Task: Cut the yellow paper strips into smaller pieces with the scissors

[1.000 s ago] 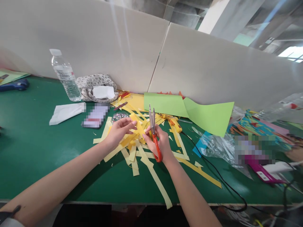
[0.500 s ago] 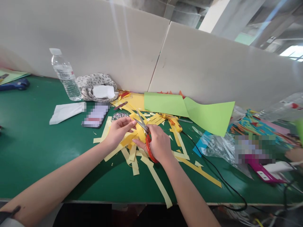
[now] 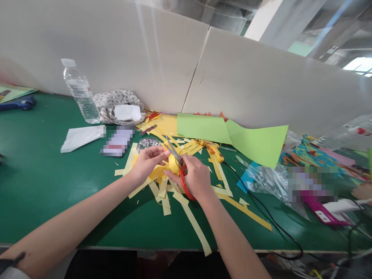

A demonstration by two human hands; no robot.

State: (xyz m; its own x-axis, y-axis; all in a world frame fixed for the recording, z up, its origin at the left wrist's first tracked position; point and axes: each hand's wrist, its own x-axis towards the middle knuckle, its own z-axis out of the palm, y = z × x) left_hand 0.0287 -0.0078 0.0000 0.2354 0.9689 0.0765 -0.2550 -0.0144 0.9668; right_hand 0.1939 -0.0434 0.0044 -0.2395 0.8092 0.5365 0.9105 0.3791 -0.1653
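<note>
Red-handled scissors [image 3: 186,184] are in my right hand [image 3: 197,176], their blades pointing up and to the left. My left hand [image 3: 147,162] pinches a yellow paper strip [image 3: 173,163] between thumb and fingers, and the strip curls down between the two hands. The blades lie against the strip near my left fingertips; whether they are fully closed is hard to make out. Under both hands spreads a pile of pale and deep yellow paper strips [image 3: 165,203]. Just behind my left hand stands a round clear dish of small shiny pieces [image 3: 148,143].
A yellow glue gun [image 3: 216,151] with a black cord [image 3: 266,205] lies right of the strips. Green paper sheets [image 3: 255,141] lean at the back wall. Left are a phone [image 3: 118,141], a tissue [image 3: 83,138], a patterned pouch [image 3: 106,102] and a water bottle [image 3: 81,93]. Another person's hand [image 3: 362,192] shows far right.
My left hand has shifted slightly right and down with the strip, uncovering more of the dish. The scissor blades have come closer together. My right hand has barely moved.
</note>
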